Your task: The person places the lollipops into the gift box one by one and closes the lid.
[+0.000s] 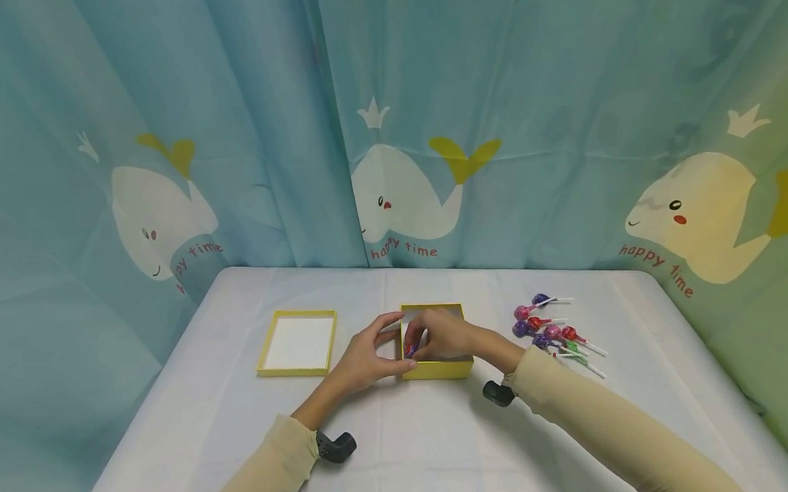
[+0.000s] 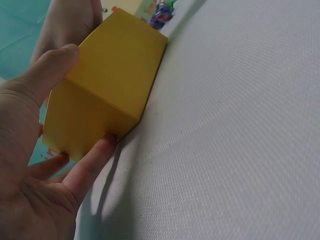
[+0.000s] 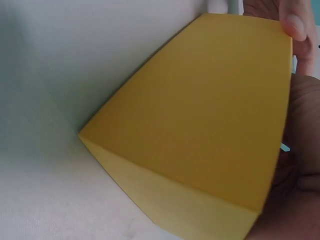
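Observation:
In the head view a yellow box (image 1: pixel 437 371) with its top off stands near the middle of the table. My left hand (image 1: pixel 361 359) holds it at its left end. In the left wrist view the thumb lies at the top edge of the long front wall, while fingertips touch the end wall low down. My right hand (image 1: pixel 444 334) reaches over the rim into the box and pinches a lollipop (image 1: pixel 411 350) with a red and blue wrapper near the left end. Its stick is hidden. The right wrist view has the box wall (image 3: pixel 195 110) covering most of that hand.
A yellow-rimmed lid (image 1: pixel 300 343) lies inside up, left of the box. Several wrapped lollipops (image 1: pixel 552 332) in purple, pink, red and green lie loosely grouped to the right, white sticks pointing right. A curtain (image 1: pixel 286 134) with printed whales hangs behind the white-covered table (image 1: pixel 407 448).

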Action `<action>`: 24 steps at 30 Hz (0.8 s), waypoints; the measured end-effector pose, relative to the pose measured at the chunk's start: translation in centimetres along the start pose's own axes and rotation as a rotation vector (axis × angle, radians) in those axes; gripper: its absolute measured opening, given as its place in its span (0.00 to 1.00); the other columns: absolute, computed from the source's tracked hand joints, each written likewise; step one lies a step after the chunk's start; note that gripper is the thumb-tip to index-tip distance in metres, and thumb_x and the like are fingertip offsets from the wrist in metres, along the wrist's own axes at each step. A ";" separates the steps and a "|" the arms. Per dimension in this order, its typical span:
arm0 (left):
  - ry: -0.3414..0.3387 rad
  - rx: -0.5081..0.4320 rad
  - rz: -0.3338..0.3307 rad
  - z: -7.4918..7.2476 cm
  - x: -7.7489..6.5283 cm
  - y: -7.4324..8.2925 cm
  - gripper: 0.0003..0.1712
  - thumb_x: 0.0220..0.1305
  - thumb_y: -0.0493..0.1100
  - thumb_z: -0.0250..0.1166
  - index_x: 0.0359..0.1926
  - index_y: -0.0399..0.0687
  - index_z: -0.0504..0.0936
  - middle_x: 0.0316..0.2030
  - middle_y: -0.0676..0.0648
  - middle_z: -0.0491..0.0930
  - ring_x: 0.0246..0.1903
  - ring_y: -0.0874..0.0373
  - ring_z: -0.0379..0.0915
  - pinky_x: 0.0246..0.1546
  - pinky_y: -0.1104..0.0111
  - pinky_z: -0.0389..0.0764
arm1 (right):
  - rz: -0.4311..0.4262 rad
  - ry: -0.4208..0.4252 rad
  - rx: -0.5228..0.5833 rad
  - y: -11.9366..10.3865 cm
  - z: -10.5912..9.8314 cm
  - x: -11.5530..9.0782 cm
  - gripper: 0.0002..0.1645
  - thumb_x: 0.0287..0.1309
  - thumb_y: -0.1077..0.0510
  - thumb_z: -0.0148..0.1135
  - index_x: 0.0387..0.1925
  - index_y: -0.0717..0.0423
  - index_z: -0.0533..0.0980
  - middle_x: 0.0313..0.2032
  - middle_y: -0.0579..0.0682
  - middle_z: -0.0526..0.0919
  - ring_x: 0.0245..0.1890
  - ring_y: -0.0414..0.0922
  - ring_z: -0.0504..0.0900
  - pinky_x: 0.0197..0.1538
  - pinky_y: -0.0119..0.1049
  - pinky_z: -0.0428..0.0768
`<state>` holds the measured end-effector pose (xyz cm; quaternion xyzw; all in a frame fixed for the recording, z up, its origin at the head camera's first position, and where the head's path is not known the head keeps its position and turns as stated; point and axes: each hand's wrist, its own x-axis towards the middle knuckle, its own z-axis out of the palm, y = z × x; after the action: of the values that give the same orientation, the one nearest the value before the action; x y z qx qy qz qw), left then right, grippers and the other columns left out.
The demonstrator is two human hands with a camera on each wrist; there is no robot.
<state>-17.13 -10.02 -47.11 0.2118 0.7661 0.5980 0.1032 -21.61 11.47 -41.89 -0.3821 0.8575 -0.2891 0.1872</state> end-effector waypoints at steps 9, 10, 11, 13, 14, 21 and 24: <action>0.002 0.003 -0.001 0.0 0.0 0.2 0.49 0.57 0.41 0.79 0.76 0.50 0.64 0.76 0.49 0.61 0.72 0.47 0.64 0.46 0.65 0.87 | -0.004 -0.025 0.000 -0.1 0.3 0.1 0.06 0.56 0.66 0.76 0.35 0.58 0.85 0.32 0.43 0.87 0.33 0.38 0.85 0.38 0.27 0.83; 0.001 0.000 0.004 0.0 0.0 0.2 0.49 0.57 0.41 0.79 0.76 0.49 0.64 0.76 0.48 0.61 0.72 0.46 0.64 0.46 0.65 0.87 | -0.003 -0.025 -0.001 -0.1 0.3 0.1 0.06 0.56 0.66 0.76 0.35 0.58 0.85 0.32 0.43 0.87 0.33 0.38 0.85 0.38 0.27 0.83; 0.001 0.000 0.005 0.0 0.0 0.3 0.49 0.57 0.41 0.79 0.76 0.49 0.64 0.77 0.48 0.61 0.72 0.46 0.64 0.46 0.65 0.87 | -0.002 -0.024 -0.001 0.0 0.3 0.1 0.06 0.56 0.66 0.76 0.35 0.58 0.85 0.32 0.43 0.87 0.33 0.38 0.84 0.38 0.27 0.83; 0.000 -0.004 0.010 0.0 -0.1 0.3 0.49 0.57 0.41 0.79 0.76 0.49 0.64 0.77 0.47 0.60 0.72 0.45 0.64 0.46 0.64 0.87 | 0.003 -0.024 0.000 0.0 0.4 0.1 0.06 0.56 0.66 0.76 0.35 0.57 0.85 0.32 0.43 0.87 0.33 0.38 0.84 0.38 0.27 0.83; 0.000 -0.006 0.013 0.0 -0.1 0.3 0.49 0.57 0.41 0.79 0.76 0.49 0.64 0.77 0.46 0.60 0.72 0.44 0.64 0.46 0.64 0.87 | 0.007 -0.024 0.001 0.0 0.3 0.1 0.06 0.57 0.66 0.76 0.35 0.57 0.85 0.32 0.43 0.87 0.33 0.38 0.84 0.38 0.27 0.83; 0.001 -0.005 -0.002 0.0 0.0 0.3 0.49 0.57 0.41 0.79 0.76 0.52 0.65 0.77 0.48 0.60 0.72 0.46 0.64 0.45 0.65 0.87 | 0.027 -0.026 0.006 -0.2 0.3 0.0 0.06 0.56 0.66 0.76 0.35 0.56 0.85 0.31 0.42 0.86 0.32 0.37 0.83 0.38 0.27 0.82; 0.000 0.000 -0.014 0.0 0.0 0.1 0.49 0.57 0.41 0.79 0.76 0.52 0.65 0.76 0.49 0.60 0.72 0.47 0.64 0.46 0.65 0.87 | 0.017 -0.025 0.001 -0.1 0.4 0.0 0.06 0.56 0.66 0.76 0.35 0.57 0.85 0.32 0.43 0.86 0.32 0.38 0.84 0.38 0.27 0.82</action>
<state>-17.12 -9.97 -46.99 0.2062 0.7677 0.5971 0.1073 -21.37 11.25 -42.13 -0.3783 0.8582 -0.2832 0.2005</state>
